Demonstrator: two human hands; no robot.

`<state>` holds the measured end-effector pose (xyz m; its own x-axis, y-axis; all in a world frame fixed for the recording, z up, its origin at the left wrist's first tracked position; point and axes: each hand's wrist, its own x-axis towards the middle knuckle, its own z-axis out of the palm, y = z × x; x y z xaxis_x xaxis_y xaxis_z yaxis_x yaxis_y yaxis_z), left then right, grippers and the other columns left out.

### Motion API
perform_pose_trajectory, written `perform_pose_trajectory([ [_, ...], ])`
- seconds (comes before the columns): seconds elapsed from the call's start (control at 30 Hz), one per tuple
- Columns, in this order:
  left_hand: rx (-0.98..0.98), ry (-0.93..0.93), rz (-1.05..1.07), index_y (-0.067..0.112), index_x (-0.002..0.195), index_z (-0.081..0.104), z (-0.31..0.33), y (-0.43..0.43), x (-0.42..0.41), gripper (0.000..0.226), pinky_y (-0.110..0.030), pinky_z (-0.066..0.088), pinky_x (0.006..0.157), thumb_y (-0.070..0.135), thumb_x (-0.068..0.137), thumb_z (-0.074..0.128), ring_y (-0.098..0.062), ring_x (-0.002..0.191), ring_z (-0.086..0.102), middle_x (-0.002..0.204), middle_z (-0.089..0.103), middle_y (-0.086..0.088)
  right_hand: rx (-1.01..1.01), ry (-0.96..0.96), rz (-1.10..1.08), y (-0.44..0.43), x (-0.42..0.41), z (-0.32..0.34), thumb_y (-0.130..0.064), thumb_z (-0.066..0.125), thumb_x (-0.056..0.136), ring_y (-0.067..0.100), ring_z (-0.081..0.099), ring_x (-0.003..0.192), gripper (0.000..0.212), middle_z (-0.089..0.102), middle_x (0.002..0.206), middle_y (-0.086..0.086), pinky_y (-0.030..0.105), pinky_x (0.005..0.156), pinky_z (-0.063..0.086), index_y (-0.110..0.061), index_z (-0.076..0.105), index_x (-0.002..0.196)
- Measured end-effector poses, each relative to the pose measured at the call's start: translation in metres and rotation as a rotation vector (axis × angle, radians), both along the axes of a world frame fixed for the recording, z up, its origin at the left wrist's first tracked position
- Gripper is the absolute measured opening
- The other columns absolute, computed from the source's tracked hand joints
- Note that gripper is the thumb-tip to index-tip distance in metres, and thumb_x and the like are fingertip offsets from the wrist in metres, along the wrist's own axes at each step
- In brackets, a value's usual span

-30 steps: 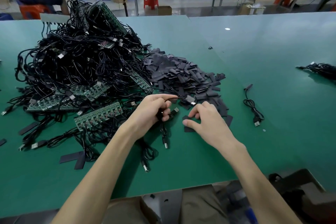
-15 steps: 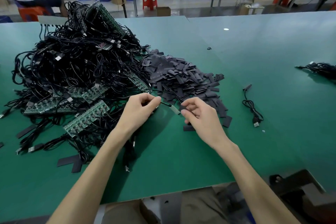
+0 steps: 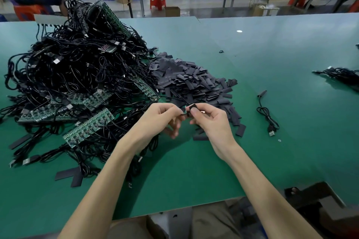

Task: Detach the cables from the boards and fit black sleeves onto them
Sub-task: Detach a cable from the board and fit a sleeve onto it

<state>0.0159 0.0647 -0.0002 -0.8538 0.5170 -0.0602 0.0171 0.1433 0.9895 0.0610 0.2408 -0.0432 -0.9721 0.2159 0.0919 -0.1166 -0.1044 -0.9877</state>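
While a thin black cable [image 3: 183, 115] is pinched by the left hand [image 3: 159, 120] at frame centre, a black sleeve [image 3: 192, 107] is pinched at its end by the right hand [image 3: 212, 122], above the green tabletop [image 3: 281, 54]. Tangled cables [image 3: 77, 72] and boards [image 3: 91, 126] are heaped upper left, loose sleeves [image 3: 190, 81] beside them.

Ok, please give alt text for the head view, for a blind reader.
The left hand pinches a thin black cable while the right hand holds a black sleeve at its end, above a green table. Behind lie a cable-and-board heap and a sleeve pile.
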Motion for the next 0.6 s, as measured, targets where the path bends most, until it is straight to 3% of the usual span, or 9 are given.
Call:
perform_pose_trajectory([
  [0.07, 0.028, -0.136, -0.191, 0.001, 0.096, 0.069, 0.002, -0.004, 0.000, 0.023, -0.036, 0.058, 0.062, 0.019, 0.103, 0.057, -0.028, 0.069, 0.065, 0.085, 0.070, -0.016, -0.042, 0.011, -0.002, 0.002, 0.000, -0.001, -0.014, 0.068, 0.099, 0.021, 0.073, 0.094, 0.012, 0.079, 0.105, 0.009, 0.041, 0.086, 0.059, -0.012, 0.078, 0.105],
  [0.13, 0.079, -0.266, -0.300, -0.004, 0.109, 0.065, 0.001, -0.007, -0.002, 0.027, -0.042, 0.061, 0.073, 0.020, 0.102, 0.058, -0.031, 0.083, 0.068, 0.100, 0.071, -0.020, -0.076, 0.037, 0.020, 0.003, 0.000, 0.000, -0.012, 0.067, 0.099, 0.024, 0.073, 0.100, 0.013, 0.078, 0.106, 0.013, 0.040, 0.095, 0.058, -0.008, 0.077, 0.107],
  [0.27, 0.137, -0.391, -0.290, 0.007, 0.104, 0.058, -0.008, -0.004, -0.005, 0.025, -0.040, 0.059, 0.070, 0.032, 0.102, 0.061, -0.026, 0.085, 0.066, 0.093, 0.062, -0.010, -0.093, 0.055, 0.038, 0.001, 0.000, 0.001, -0.007, 0.068, 0.096, 0.021, 0.073, 0.099, 0.014, 0.078, 0.107, 0.012, 0.031, 0.093, 0.056, -0.006, 0.076, 0.107],
  [0.4, 0.208, -0.305, -0.099, 0.007, 0.105, 0.061, -0.020, 0.003, -0.004, 0.030, -0.027, 0.054, 0.054, 0.034, 0.096, 0.068, -0.020, 0.077, 0.066, 0.095, 0.064, -0.006, -0.050, 0.061, 0.067, 0.000, 0.000, 0.001, -0.002, 0.071, 0.093, 0.021, 0.074, 0.098, 0.018, 0.078, 0.109, 0.011, 0.027, 0.091, 0.056, -0.003, 0.076, 0.110],
  [0.6, 0.267, -0.080, 0.041, 0.008, 0.107, 0.076, -0.026, 0.000, -0.006, 0.022, -0.024, 0.054, 0.052, 0.023, 0.092, 0.073, -0.016, 0.078, 0.068, 0.090, 0.073, -0.013, -0.033, 0.062, 0.053, -0.001, -0.001, -0.001, 0.001, 0.073, 0.091, 0.019, 0.075, 0.091, 0.020, 0.079, 0.102, 0.011, 0.027, 0.088, 0.056, -0.003, 0.076, 0.110],
])
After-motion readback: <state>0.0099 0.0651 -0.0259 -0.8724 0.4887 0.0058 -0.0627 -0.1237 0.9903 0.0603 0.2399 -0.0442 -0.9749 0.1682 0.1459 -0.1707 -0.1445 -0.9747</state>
